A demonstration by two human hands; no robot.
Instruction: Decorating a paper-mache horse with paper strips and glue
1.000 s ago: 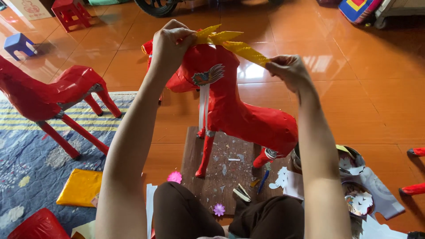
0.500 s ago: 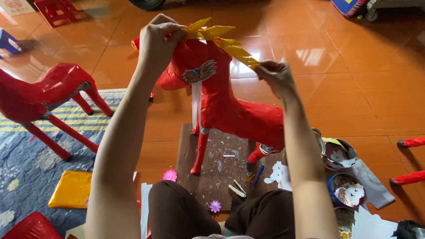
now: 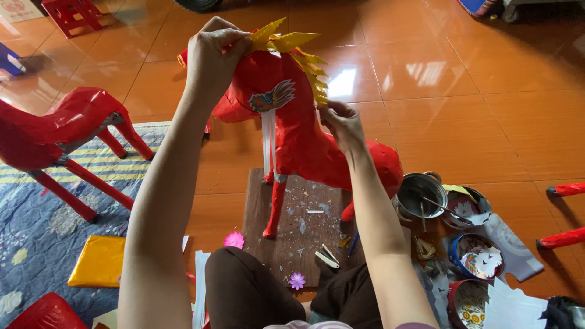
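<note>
Horse (image 3: 304, 140) (red paper, 1 of 2 in view) stands on a board (image 3: 304, 225) on the tiled floor. Left hand (image 3: 213, 58) is closed, pinching the yellow mane (image 3: 292, 42) at the head. Right hand (image 3: 342, 125) pinches the mane's lower end against the neck. Bowls (image 3: 420, 195) sit just right.

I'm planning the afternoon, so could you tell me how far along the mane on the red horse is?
Done: the horse is covered in red and has an eye. In hand: the left hand presses the yellow mane at the head, the right hand at the neck. Left: the back shows no mane yet.
</note>
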